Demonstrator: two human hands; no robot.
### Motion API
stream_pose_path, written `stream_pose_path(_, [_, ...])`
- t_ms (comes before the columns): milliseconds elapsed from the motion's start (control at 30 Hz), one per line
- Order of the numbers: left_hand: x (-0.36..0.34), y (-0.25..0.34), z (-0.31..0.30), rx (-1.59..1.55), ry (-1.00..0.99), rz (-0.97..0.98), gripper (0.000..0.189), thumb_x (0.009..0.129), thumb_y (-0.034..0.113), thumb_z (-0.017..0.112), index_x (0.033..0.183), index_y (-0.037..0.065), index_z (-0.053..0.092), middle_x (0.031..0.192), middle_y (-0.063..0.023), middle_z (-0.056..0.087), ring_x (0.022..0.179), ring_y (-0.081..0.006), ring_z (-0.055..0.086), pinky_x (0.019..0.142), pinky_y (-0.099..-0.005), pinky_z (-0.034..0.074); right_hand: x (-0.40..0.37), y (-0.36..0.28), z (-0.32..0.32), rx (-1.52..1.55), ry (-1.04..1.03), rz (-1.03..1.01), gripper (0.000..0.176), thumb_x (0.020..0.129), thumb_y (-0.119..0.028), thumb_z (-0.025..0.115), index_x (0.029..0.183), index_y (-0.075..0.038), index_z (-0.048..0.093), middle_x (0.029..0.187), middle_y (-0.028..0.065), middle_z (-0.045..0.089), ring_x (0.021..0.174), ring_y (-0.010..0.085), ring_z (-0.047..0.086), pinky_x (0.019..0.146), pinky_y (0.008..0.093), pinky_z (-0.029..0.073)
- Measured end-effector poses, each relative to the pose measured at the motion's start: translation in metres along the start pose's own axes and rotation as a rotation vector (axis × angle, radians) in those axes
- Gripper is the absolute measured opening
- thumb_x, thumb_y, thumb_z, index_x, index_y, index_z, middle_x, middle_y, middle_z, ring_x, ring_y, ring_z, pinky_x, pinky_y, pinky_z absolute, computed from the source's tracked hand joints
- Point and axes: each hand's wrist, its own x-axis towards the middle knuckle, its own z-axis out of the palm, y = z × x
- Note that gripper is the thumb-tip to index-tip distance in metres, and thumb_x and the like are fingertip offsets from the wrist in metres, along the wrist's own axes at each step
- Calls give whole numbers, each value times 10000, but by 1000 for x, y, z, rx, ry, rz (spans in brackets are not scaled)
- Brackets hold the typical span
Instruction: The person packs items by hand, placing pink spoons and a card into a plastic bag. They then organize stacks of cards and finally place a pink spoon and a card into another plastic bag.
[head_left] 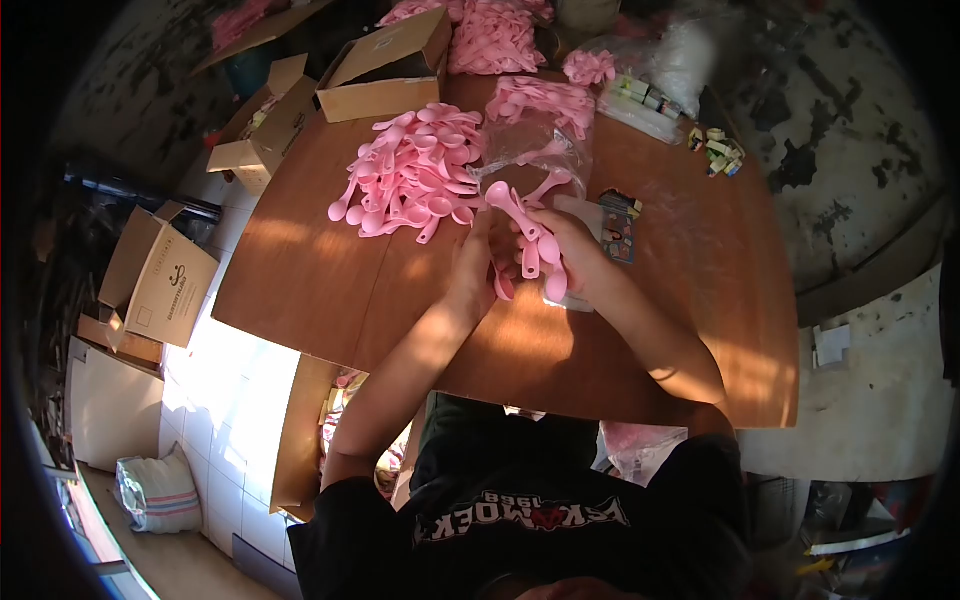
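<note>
Several pink spoons (pixel 525 225) are bunched in my right hand (pixel 572 245), whose fingers are closed round them; the scoops and handles point in different directions. Close beside it, my left hand (pixel 474 268) is closed on a pink spoon (pixel 502 284) that hangs down below its fingers. Both hands are over the wooden table, almost touching. Just beyond my left hand lies a big heap of loose pink spoons (pixel 415 170). A clear plastic bag (pixel 535 145) lies ahead of my hands, with pink spoons in it.
The brown table (pixel 300 270) carries an open cardboard box (pixel 385 65) at the back left. Bagged pink spoons (pixel 495 40) stand at the far edge. To the right lie a printed card (pixel 618 235), a plastic pack (pixel 640 110) and small cartons (pixel 716 152). More boxes (pixel 165 275) stand left.
</note>
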Motion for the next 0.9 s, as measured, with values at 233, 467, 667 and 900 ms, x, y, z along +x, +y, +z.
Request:
stream_pose_path(233, [6, 6, -4, 62, 15, 136, 295, 973, 350, 548, 948, 59, 583, 694, -27, 559, 490, -101, 404, 400, -267, 352, -14, 10, -10, -72, -48, 70, 237, 953, -286, 546, 1116, -114, 540, 969, 52, 640, 777, 154, 617, 661, 318, 523])
stream_pose_path(467, [-9, 35, -25, 38, 84, 236, 298, 1029, 247, 401, 955, 10, 566, 733, -38, 535, 533, -95, 393, 486, -258, 342, -23, 3, -11, -25, -149, 24, 293, 950, -276, 577, 1205, -157, 495, 869, 17, 565, 697, 136, 564, 592, 296, 483])
stream_pose_path(667, [-23, 34, -31, 82, -21, 169, 275, 1003, 252, 416, 1016, 15, 555, 768, -43, 538, 548, -123, 412, 533, -271, 375, -8, 0, 10, -37, -290, -76, 336, 946, -302, 592, 1223, -132, 503, 836, 5, 508, 636, 119, 518, 569, 272, 447])
stream_pose_path(900, [-36, 61, -34, -69, -139, 219, 241, 860, 178, 481, 1031, 17, 533, 862, -55, 572, 657, -124, 463, 604, -290, 401, 13, 7, 51, -165, -285, -117, 291, 973, -281, 555, 1185, -83, 536, 802, 8, 513, 590, 97, 528, 501, 242, 447])
